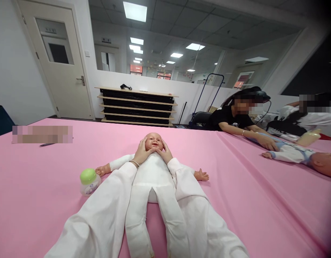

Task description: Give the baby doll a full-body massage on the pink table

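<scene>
A baby doll (154,172) in a white suit lies on its back on the pink-covered table, head away from me, arms spread. My left hand (144,153) rests along the left side of the doll's face, fingers stretched out flat and thumb near the chin. On the other side, my right hand (165,152) lies the same way against the cheek. Both thumbs nearly meet under the mouth. Beside the doll's arm on the left stands a small jar (89,182) with a green lid, partly behind my sleeve.
At the right, a person (237,114) in a black top handles another doll (296,152); a yellowish bottle (310,137) is beside it. A second person (296,118) sits farther right. A pixelated object (42,134) is at the table's left. Shelving (138,105) stands behind the table.
</scene>
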Demonstrator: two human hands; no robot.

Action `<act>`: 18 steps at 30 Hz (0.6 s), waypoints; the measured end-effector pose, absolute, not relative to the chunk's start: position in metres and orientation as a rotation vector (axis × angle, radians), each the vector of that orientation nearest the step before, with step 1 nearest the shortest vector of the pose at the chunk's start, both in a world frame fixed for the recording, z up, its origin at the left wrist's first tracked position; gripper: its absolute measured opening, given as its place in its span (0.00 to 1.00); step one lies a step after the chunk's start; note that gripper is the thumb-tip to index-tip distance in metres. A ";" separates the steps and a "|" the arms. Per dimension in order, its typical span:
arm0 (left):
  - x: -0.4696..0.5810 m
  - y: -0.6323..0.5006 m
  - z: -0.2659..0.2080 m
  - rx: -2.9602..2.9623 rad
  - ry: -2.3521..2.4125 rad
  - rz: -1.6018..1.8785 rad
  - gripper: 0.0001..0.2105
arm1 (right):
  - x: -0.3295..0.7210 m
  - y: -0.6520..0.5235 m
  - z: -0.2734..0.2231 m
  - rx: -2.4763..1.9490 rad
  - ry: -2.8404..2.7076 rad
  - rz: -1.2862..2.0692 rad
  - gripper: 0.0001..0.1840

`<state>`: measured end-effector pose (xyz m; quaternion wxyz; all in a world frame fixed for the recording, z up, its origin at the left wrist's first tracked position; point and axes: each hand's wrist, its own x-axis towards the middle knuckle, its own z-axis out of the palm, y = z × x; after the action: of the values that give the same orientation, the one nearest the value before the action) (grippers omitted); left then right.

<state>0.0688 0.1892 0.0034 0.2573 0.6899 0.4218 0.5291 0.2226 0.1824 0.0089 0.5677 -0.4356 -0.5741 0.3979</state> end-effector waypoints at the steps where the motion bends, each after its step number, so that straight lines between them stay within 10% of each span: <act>1: 0.069 0.189 0.003 1.874 1.145 1.439 0.35 | 0.222 0.182 0.009 -1.034 -1.347 0.932 0.51; 18: 0.064 0.195 -0.001 1.723 1.021 1.542 0.21 | 0.227 0.184 -0.008 -1.053 -1.290 0.869 0.38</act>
<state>0.0640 0.1951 -0.0009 0.3021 0.6496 0.3852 0.5817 0.2266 0.1842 -0.0078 0.5907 -0.4524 -0.5541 0.3734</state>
